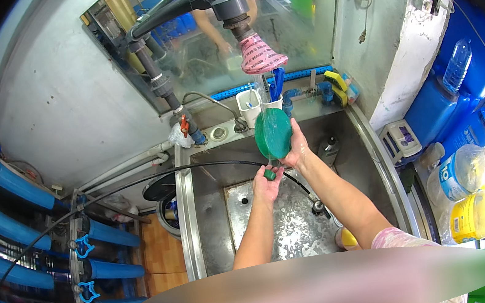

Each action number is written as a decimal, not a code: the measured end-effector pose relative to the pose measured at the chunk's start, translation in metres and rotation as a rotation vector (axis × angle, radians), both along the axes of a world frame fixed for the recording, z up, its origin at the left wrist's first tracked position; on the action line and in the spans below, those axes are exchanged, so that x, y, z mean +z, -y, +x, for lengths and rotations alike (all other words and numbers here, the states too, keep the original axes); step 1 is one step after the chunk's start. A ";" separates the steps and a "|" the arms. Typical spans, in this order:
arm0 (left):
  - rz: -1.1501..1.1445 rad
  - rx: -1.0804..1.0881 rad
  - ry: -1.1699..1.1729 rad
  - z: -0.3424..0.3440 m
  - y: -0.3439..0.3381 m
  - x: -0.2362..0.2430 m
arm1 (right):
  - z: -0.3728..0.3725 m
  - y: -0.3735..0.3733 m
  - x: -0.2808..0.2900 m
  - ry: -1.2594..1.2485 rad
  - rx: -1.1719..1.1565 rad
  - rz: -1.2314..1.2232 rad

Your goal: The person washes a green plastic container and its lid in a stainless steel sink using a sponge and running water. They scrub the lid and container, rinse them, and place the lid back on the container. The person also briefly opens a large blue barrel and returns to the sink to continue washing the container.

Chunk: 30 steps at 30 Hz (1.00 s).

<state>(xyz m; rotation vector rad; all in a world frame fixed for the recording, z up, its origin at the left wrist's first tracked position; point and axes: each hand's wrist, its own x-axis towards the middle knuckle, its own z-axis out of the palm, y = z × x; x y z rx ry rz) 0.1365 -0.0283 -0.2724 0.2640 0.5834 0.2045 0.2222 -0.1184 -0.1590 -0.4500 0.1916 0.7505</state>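
Observation:
Beneath the faucet, a round green disc-like piece (273, 134) is tilted in the running water, which streams over its face. My right hand (297, 146) grips its right and lower edge, with the thumb up along the side. Just below and to the left, my left hand (266, 184) has its fingers closed around a small dark green cap-like piece (270, 175). Whether that small piece is joined to the disc, I cannot tell. Both hands are over the metal sink (216, 229). The faucet's mouth is wrapped in a pink printed cloth (263, 54).
A black hose (207, 164) crosses the sink to a nozzle (317, 207). White cups (249, 108) stand on the back ledge, near a yellow sponge (336, 88). A dark bottle (329, 149) is inside the sink's right side. Large clear bottles (459, 173) stand at right; blue filter tubes (105, 233) at left.

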 end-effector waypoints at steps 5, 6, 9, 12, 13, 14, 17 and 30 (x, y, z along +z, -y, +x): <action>0.053 -0.099 -0.012 0.004 0.013 0.009 | 0.000 -0.018 0.006 -0.161 -0.076 0.027; 0.101 -0.112 0.009 0.004 0.014 0.010 | -0.001 -0.020 0.010 -0.089 -0.043 0.010; 0.137 -0.105 -0.009 0.005 0.016 0.009 | -0.008 -0.022 0.024 0.212 0.020 -0.211; 0.194 -0.092 -0.056 0.004 0.015 0.007 | -0.026 -0.013 0.036 0.825 0.111 -0.589; 0.215 -0.089 -0.084 0.003 0.013 0.006 | -0.033 -0.006 0.038 1.083 0.166 -0.630; 0.195 -0.091 -0.095 0.002 0.012 0.007 | -0.039 0.002 0.041 1.357 0.221 -0.649; 0.236 -0.127 -0.149 -0.005 0.004 0.009 | -0.043 0.024 0.048 2.005 -0.005 -0.850; 0.067 -0.061 -0.102 0.006 0.015 0.017 | -0.049 0.074 0.056 2.267 -0.182 -1.128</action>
